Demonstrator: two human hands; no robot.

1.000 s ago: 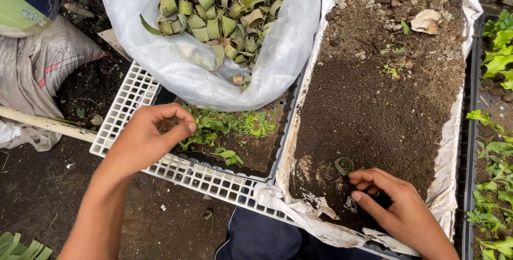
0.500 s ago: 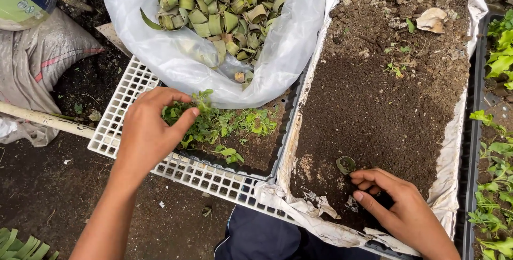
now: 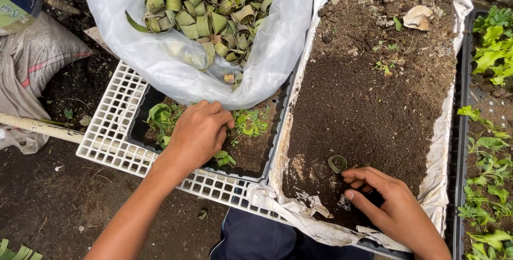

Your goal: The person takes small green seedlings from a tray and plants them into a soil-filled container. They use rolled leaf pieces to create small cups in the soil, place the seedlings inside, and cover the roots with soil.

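Seedlings [image 3: 251, 123] sit in the black tray [image 3: 140, 111] at centre left, where I see my left hand [image 3: 199, 132] curled down among them, grip hidden. At lower right, my right hand [image 3: 386, 200] rests loosely closed on soil [image 3: 368, 99] beside a leaf ring [image 3: 337, 163], likely steadying it.

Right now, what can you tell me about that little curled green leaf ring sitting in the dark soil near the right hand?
The small curled green leaf ring is a strip of leaf rolled into an open loop, dull green with a darker hollow middle. It stands partly sunk in the dark brown soil of the white-lined planting bed, near its front edge. The right hand rests on the soil just beside it, fingertips close; whether they touch it is unclear. Nothing else is near it.
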